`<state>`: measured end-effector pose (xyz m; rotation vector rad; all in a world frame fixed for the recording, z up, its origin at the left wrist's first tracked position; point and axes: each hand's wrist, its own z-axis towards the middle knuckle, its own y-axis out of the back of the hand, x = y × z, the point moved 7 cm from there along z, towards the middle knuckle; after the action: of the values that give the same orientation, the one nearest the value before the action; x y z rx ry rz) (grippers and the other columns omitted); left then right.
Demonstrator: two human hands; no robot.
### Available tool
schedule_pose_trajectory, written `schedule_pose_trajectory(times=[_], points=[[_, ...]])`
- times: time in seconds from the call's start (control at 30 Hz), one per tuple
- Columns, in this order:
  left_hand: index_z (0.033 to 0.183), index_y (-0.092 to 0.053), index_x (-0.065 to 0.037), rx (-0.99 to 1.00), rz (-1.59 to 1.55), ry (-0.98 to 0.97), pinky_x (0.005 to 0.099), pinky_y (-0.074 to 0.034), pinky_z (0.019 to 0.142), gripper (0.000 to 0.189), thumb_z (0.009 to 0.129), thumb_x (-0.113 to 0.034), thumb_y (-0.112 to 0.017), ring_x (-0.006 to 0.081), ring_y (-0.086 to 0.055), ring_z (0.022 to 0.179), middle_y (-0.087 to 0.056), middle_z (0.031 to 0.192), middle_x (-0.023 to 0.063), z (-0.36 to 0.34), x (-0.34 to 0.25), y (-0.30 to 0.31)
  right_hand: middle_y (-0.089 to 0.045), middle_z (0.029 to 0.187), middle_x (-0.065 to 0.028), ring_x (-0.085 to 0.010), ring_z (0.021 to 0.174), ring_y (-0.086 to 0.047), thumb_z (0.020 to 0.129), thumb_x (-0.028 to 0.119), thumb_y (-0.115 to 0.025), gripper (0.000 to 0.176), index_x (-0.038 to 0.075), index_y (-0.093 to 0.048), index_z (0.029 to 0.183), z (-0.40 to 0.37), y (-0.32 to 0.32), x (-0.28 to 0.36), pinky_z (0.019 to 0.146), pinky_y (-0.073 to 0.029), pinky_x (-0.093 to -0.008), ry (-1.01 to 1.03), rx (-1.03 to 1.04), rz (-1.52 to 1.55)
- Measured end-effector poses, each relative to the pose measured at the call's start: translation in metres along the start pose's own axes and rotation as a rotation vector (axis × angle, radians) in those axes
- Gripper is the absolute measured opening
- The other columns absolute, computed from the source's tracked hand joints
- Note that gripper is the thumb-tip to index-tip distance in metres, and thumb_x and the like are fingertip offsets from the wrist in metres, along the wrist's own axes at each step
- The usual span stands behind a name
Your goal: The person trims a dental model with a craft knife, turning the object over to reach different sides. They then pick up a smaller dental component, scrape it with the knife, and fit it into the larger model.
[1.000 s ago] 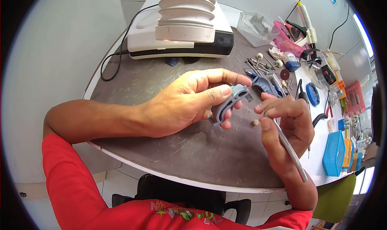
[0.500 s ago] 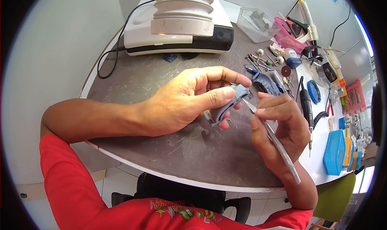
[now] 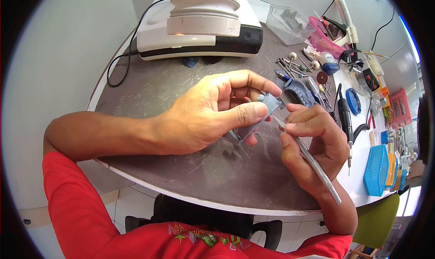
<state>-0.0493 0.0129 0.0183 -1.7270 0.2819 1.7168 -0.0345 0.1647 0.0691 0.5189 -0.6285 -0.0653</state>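
Observation:
My left hand [image 3: 201,111] is closed around a grey-blue dental model [image 3: 271,103], thumb on its upper face and fingers curled behind it. Much of the model lies hidden by the thumb and fingers. In my right hand [image 3: 319,139] is a craft knife [image 3: 318,168] with a silver handle, gripped like a pen. Its pointed blade reaches up and left, the tip right at the model's right edge. Behind my right hand, a second grey-blue dental model [image 3: 300,92] rests on the table.
A white machine with a ribbed hose [image 3: 204,7] stands at the back. Several small rotary burs [image 3: 290,67] lie right of centre, near a pink basket [image 3: 322,39] and a clear plastic box [image 3: 286,30]. A black rotary handpiece [image 3: 345,118] and a blue basket [image 3: 376,170] are at the right.
The dental model has turned in my left hand, so its hollow edge shows less. The knife has shifted slightly, its handle end lower right. The view has moved a little.

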Motion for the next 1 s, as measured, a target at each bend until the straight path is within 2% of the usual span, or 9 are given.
schedule_pose_trajectory(times=[0.3, 0.63, 0.73, 0.9, 1.0], points=[[0.136, -0.047, -0.002, -0.073, 0.005, 0.083, 0.0253, -0.055, 0.076, 0.047, 0.099, -0.027, -0.060, 0.0110, -0.063, 0.087, -0.063, 0.111, 0.0104, -0.0008, -0.0005, 0.0021, -0.064, 0.072, -0.0094, -0.0201, 0.065, -0.065, 0.068, -0.011, -0.071, 0.017, -0.001, -0.062, 0.078, 0.0026, 0.0000, 0.0003, 0.080, -0.058, -0.0398, 0.084, -0.007, -0.094], [0.135, -0.048, -0.003, -0.083, -0.014, 0.137, 0.0243, -0.055, 0.074, 0.044, 0.100, -0.027, -0.059, 0.0111, -0.065, 0.079, -0.063, 0.109, 0.0098, -0.0022, -0.0008, 0.0042, -0.064, 0.074, -0.0104, -0.0211, 0.067, -0.066, 0.068, -0.010, -0.071, 0.017, -0.001, -0.061, 0.079, 0.0026, 0.0025, -0.0057, 0.080, -0.058, -0.0396, 0.058, 0.002, -0.139], [0.136, -0.048, -0.002, -0.065, -0.018, 0.148, 0.0249, -0.056, 0.074, 0.044, 0.100, -0.026, -0.058, 0.0104, -0.064, 0.082, -0.063, 0.107, 0.0086, -0.0022, -0.0021, 0.0008, -0.065, 0.074, -0.0101, -0.0212, 0.067, -0.066, 0.068, -0.009, -0.072, 0.017, -0.001, -0.061, 0.079, 0.0001, 0.0031, -0.0046, 0.081, -0.058, -0.0399, 0.043, -0.017, -0.088], [0.139, -0.045, -0.002, -0.025, -0.017, 0.059, 0.0264, -0.056, 0.078, 0.045, 0.101, -0.024, -0.056, 0.0093, -0.059, 0.099, -0.060, 0.107, 0.0064, -0.0006, 0.0004, 0.0003, -0.066, 0.073, -0.0089, -0.0205, 0.068, -0.067, 0.068, -0.007, -0.072, 0.017, 0.000, -0.064, 0.082, -0.0017, -0.0001, 0.0024, 0.082, -0.057, -0.0401, 0.057, 0.004, -0.034], [0.139, -0.045, -0.001, 0.007, 0.007, 0.022, 0.0273, -0.056, 0.080, 0.045, 0.101, -0.024, -0.056, 0.0095, -0.057, 0.104, -0.059, 0.108, 0.0058, -0.0001, -0.0015, -0.0002, -0.067, 0.073, -0.0088, -0.0196, 0.068, -0.068, 0.068, -0.007, -0.072, 0.017, 0.000, -0.065, 0.082, -0.0027, 0.0006, 0.0013, 0.083, -0.057, -0.0406, 0.026, 0.002, -0.025]])
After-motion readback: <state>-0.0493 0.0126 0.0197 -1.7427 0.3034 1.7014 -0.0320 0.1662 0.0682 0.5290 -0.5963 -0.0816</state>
